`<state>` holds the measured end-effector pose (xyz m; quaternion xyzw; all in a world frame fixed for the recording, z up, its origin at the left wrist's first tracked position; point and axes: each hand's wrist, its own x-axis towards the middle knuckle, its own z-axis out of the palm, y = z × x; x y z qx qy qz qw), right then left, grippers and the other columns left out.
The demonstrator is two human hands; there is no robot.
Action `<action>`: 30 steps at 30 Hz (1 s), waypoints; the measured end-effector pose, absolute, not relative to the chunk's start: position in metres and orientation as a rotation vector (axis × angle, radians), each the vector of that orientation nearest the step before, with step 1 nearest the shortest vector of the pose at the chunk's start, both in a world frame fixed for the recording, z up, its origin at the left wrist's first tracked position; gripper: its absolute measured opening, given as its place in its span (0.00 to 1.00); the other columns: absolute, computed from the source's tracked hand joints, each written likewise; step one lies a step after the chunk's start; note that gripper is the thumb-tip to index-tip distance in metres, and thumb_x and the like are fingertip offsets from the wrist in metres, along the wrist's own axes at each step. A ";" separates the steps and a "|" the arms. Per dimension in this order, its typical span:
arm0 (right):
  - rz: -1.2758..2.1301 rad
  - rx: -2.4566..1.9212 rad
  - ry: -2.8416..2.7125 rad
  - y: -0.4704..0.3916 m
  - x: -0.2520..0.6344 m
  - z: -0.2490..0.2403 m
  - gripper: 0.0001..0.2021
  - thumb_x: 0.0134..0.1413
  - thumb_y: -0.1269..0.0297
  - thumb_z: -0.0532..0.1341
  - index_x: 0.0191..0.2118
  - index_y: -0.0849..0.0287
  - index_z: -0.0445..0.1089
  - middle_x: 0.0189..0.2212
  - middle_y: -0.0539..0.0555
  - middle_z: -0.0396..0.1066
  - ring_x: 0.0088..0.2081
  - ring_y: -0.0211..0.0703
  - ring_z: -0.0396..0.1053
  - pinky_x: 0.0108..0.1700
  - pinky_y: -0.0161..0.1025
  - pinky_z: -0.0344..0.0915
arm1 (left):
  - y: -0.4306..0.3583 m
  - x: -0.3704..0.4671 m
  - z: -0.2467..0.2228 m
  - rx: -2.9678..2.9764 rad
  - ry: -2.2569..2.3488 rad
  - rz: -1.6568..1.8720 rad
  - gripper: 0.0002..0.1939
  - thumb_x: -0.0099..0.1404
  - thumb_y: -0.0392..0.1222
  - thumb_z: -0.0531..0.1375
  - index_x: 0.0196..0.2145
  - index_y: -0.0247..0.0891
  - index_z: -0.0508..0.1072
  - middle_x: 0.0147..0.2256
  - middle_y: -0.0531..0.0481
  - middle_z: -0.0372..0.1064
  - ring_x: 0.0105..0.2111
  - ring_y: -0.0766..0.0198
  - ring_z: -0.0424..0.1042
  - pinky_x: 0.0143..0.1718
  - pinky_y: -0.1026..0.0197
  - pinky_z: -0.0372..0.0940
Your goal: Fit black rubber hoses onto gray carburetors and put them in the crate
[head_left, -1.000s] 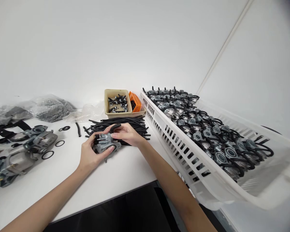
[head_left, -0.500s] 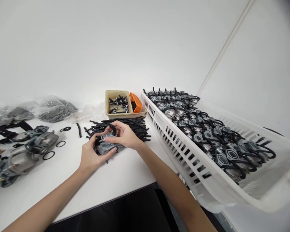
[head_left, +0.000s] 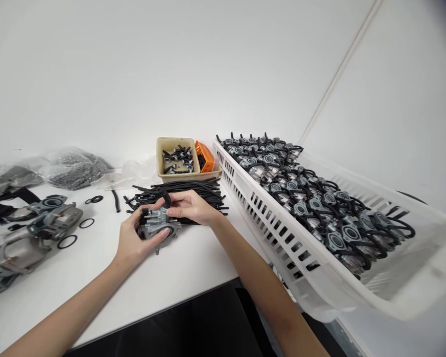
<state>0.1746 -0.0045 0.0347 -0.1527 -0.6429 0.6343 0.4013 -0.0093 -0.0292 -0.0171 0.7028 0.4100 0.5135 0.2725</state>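
A grey metal carburetor (head_left: 158,223) is held just above the white table, in the middle of the head view. My left hand (head_left: 134,243) wraps round its left side, the thumb lying along its front. From the right, my right hand (head_left: 195,208) grips the upper part, thumb in front and fingers partly hidden behind. A short black hose (head_left: 165,198) sticks up from the carburetor's top, beside the right fingertips. Right behind both hands lies a pile of loose black rubber hoses (head_left: 204,191).
A white slotted basket (head_left: 263,223) full of carburetors with hoses stands on the right. Behind the hoses are a beige tray (head_left: 159,156) of small fittings and an orange basket (head_left: 208,163). More carburetors (head_left: 26,248), black rings (head_left: 67,242) and plastic bags (head_left: 78,168) lie on the left.
My right thumb has slid from across the carburetor's top to its right side, so more of the metal body shows. The whole view has shifted slightly.
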 end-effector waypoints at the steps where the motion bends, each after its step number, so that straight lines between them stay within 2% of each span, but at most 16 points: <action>1: 1.593 -0.388 -1.619 -0.004 0.174 0.034 0.19 0.42 0.55 0.72 0.39 0.62 0.76 0.37 0.54 0.74 0.41 0.42 0.70 0.48 0.39 0.65 | -0.029 -0.010 -0.017 1.899 1.091 1.383 0.27 0.52 0.52 0.67 0.46 0.35 0.70 0.42 0.42 0.75 0.40 0.50 0.74 0.41 0.54 0.69; 6: 1.533 -0.402 -1.554 -0.002 0.167 0.026 0.19 0.40 0.56 0.73 0.37 0.63 0.76 0.35 0.53 0.72 0.39 0.41 0.68 0.45 0.37 0.65 | -0.029 -0.012 -0.015 1.926 1.070 1.389 0.26 0.53 0.52 0.66 0.45 0.34 0.70 0.39 0.42 0.76 0.37 0.52 0.75 0.39 0.54 0.70; 10: 1.461 -0.432 -1.551 -0.002 0.164 0.023 0.17 0.40 0.57 0.73 0.35 0.62 0.76 0.33 0.52 0.71 0.36 0.40 0.68 0.42 0.37 0.65 | -0.030 -0.013 -0.014 1.929 1.075 1.383 0.27 0.53 0.52 0.65 0.47 0.34 0.70 0.42 0.40 0.76 0.38 0.51 0.75 0.40 0.54 0.70; 13: 1.454 -0.453 -1.529 -0.003 0.165 0.023 0.17 0.41 0.57 0.73 0.36 0.61 0.75 0.33 0.52 0.73 0.37 0.42 0.69 0.45 0.39 0.66 | -0.030 -0.012 -0.014 1.908 1.108 1.389 0.28 0.53 0.53 0.66 0.48 0.35 0.69 0.45 0.40 0.75 0.40 0.51 0.76 0.41 0.54 0.71; 17: 1.444 -0.431 -1.411 -0.002 0.165 0.021 0.18 0.44 0.57 0.71 0.41 0.59 0.73 0.37 0.53 0.75 0.41 0.43 0.72 0.50 0.41 0.67 | -0.030 -0.006 -0.015 1.922 1.284 1.468 0.30 0.49 0.54 0.68 0.45 0.35 0.69 0.39 0.41 0.76 0.37 0.51 0.76 0.41 0.53 0.71; 20: 1.362 -0.477 -1.378 0.000 0.162 0.018 0.16 0.44 0.58 0.70 0.40 0.58 0.72 0.37 0.53 0.76 0.42 0.43 0.72 0.51 0.42 0.67 | -0.033 -0.001 -0.013 1.892 1.475 1.549 0.33 0.46 0.56 0.69 0.46 0.36 0.68 0.38 0.43 0.76 0.35 0.52 0.77 0.40 0.52 0.71; 25: 1.251 -0.553 -1.404 -0.006 0.149 0.017 0.13 0.50 0.58 0.65 0.41 0.57 0.71 0.39 0.53 0.75 0.44 0.44 0.71 0.53 0.43 0.65 | -0.034 0.001 -0.009 1.817 1.813 1.641 0.40 0.45 0.60 0.69 0.51 0.38 0.65 0.39 0.42 0.75 0.38 0.48 0.76 0.39 0.50 0.70; 30: 1.208 -0.554 -1.379 -0.013 0.137 0.018 0.11 0.53 0.58 0.60 0.41 0.57 0.72 0.43 0.53 0.73 0.48 0.45 0.68 0.55 0.41 0.62 | -0.023 -0.008 -0.015 1.992 1.888 1.677 0.39 0.47 0.60 0.68 0.51 0.38 0.64 0.41 0.42 0.75 0.38 0.47 0.76 0.38 0.51 0.69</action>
